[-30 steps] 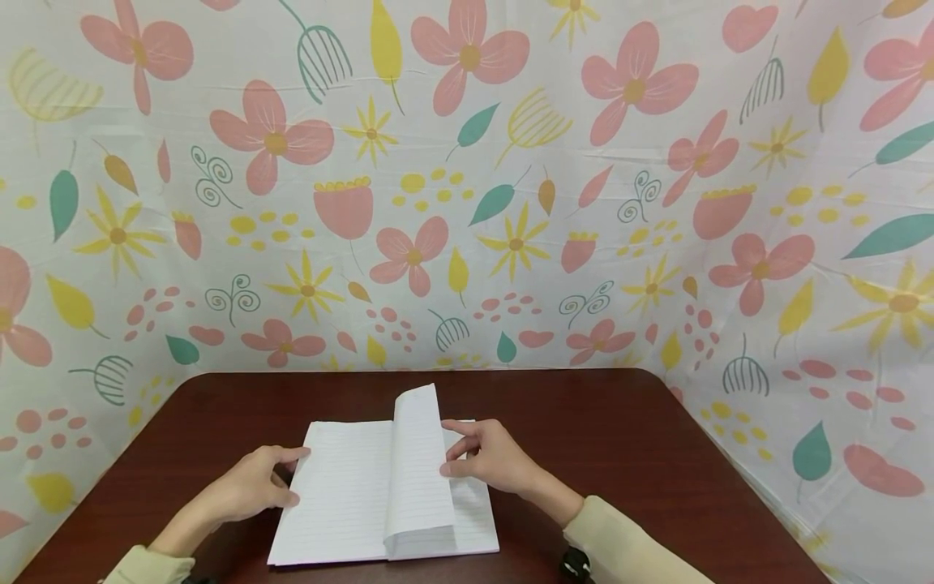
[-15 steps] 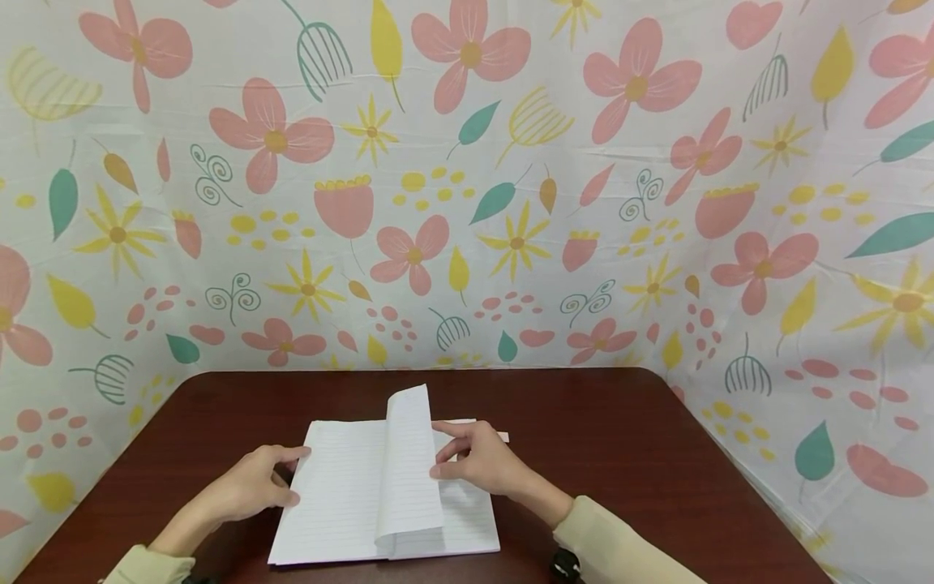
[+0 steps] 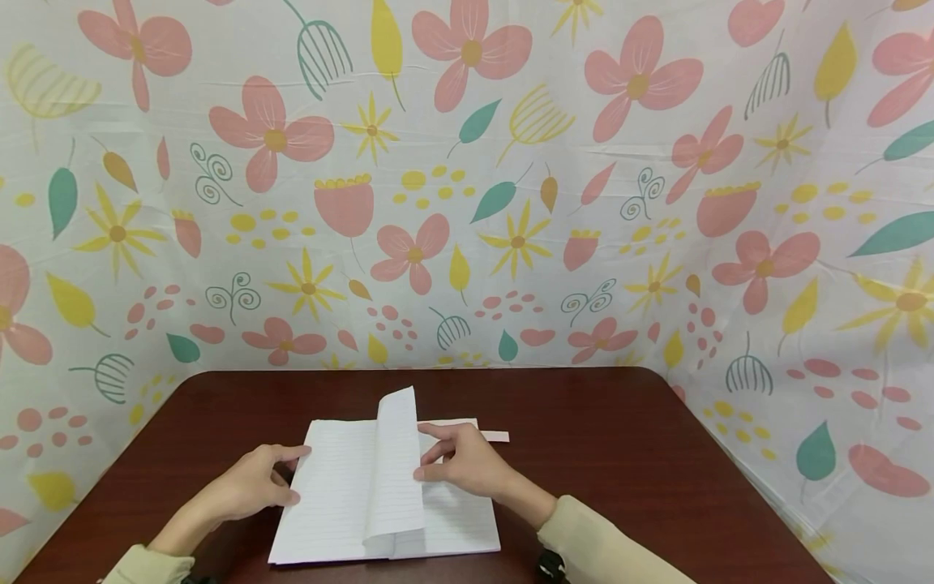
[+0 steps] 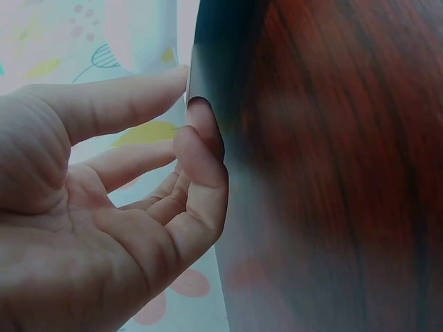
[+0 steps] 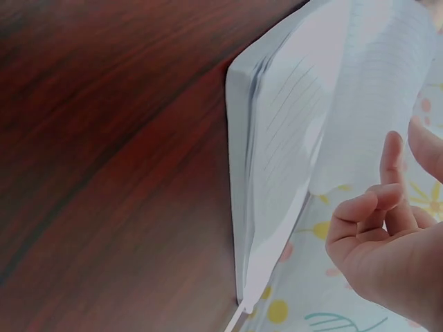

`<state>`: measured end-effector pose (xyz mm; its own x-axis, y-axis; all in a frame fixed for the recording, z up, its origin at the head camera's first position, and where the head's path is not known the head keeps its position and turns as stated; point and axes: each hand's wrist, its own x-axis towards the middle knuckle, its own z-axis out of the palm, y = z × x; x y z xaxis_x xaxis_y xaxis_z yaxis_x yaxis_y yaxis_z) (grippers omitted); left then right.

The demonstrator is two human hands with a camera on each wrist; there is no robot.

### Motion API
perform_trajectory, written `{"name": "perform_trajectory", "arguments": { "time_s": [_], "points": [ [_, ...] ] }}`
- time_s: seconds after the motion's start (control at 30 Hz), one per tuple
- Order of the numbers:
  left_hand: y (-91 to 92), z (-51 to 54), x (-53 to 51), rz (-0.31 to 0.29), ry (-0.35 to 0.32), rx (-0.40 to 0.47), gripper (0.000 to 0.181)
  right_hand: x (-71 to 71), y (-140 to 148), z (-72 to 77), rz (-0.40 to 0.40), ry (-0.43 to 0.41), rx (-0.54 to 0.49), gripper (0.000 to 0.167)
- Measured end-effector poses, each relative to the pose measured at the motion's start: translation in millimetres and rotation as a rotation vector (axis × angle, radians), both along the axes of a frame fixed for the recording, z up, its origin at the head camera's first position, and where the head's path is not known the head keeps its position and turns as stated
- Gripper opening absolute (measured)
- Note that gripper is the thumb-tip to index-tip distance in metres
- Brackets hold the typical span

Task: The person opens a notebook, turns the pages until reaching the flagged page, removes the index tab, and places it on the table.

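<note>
An open notebook (image 3: 328,487) with white lined pages lies on the table. At its left edge my left hand (image 3: 251,484) grips the border, and in the left wrist view the left hand (image 4: 138,180) has thumb and fingers on either side of that edge. A raised page (image 3: 394,478) stands curved up near the middle. My right hand (image 3: 467,461) holds this page by its right edge, thumb and forefinger at the border. In the right wrist view the right hand (image 5: 381,228) has its other fingers curled, beside the lifted page (image 5: 367,90).
A dark red-brown wooden table (image 3: 598,438) carries the notebook. A narrow white strip (image 3: 496,436) sticks out past the notebook's upper right side. Behind and at the sides hangs a white flowered cloth (image 3: 467,203).
My right hand has moved left, carrying the raised page with it. More of the right-hand page and the white strip now show. The left hand stays put.
</note>
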<state>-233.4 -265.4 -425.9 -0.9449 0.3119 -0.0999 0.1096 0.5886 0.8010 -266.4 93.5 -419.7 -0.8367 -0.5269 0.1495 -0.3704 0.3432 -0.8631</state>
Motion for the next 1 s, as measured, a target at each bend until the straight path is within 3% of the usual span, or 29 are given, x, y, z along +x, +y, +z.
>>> {"name": "perform_trajectory", "arguments": {
  "time_s": [0.47, 1.0],
  "points": [
    [-2.3, 1.8, 0.8, -0.012, -0.009, 0.023, 0.072, 2.6, -17, 1.2, 0.012, -0.021, 0.027, 0.067],
    [-17.2, -3.8, -3.3, -0.185, -0.018, 0.168, 0.08, 2.6, -31, 1.1, 0.023, -0.007, 0.044, 0.064]
  ]
}}
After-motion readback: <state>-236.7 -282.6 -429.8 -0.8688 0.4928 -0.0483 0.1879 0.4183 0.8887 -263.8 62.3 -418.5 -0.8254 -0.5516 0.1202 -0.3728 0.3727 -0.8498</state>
